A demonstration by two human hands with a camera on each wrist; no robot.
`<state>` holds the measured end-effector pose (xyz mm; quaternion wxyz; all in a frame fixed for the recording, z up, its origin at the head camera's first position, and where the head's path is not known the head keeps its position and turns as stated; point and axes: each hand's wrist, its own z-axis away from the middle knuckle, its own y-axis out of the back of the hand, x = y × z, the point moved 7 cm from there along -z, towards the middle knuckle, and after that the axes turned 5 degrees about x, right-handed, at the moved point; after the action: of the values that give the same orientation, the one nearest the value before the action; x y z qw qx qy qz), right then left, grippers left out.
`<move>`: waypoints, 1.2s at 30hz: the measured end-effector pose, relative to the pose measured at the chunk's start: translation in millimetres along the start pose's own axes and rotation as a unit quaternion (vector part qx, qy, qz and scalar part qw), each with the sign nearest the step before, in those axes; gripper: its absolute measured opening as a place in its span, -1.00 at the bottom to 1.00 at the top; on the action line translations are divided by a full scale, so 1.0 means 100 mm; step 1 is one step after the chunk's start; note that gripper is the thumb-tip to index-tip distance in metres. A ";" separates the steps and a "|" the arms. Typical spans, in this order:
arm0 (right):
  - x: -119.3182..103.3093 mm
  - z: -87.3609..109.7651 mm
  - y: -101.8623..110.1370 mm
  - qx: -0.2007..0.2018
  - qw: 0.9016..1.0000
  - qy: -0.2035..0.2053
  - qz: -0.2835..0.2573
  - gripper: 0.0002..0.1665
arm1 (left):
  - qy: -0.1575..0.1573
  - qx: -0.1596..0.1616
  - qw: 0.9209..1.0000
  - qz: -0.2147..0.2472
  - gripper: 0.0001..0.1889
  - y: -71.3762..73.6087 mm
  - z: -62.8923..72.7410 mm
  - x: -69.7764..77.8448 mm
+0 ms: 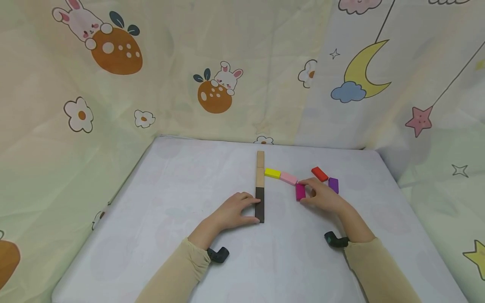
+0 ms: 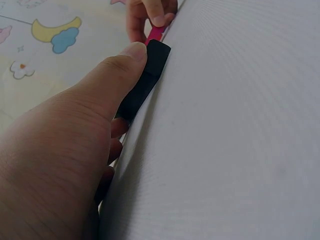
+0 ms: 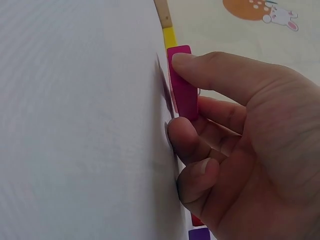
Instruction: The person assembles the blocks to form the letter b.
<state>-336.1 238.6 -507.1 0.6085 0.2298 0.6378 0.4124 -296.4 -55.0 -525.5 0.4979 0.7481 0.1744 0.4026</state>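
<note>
Blocks [image 1: 260,176] on white cloth [image 1: 182,189]; printed backdrop [image 1: 170,80].

Both sleeves [image 1: 174,273] run off the bottom of the head view. Whether the dark strip [image 1: 259,208] is one block or two (any seam is too faint to read) cannot be told. The left wrist view crops the left hand [image 2: 75,140] at the left and bottom, the right hand [image 1: 322,195] at the top. In the right wrist view the magenta block [image 3: 184,85] hides most of the pink block [image 1: 289,178], and the right hand nearly all the red block [image 1: 320,174] — the purple block [image 3: 199,234] is cut by the bottom edge, the wooden block [image 3: 163,14] by the top.
</note>
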 end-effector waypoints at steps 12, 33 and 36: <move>-0.02 -0.02 -0.03 0.003 1.000 0.016 0.014 -0.19 | 0.004 -0.002 1.000 0.000 -0.31 0.00 0.00 0.00; -0.11 -0.04 -0.05 -0.023 0.998 0.030 0.043 -0.05 | 0.001 0.002 1.000 0.007 -0.30 0.00 0.00 0.00; -0.09 -0.04 -0.06 -0.020 0.998 0.028 0.044 -0.05 | 0.000 0.002 1.000 0.006 -0.30 -0.01 0.00 0.00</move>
<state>-337.8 227.1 -506.5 0.5761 0.2336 0.6354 0.4580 -296.3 -54.6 -526.0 0.4937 0.7502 0.1708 0.4053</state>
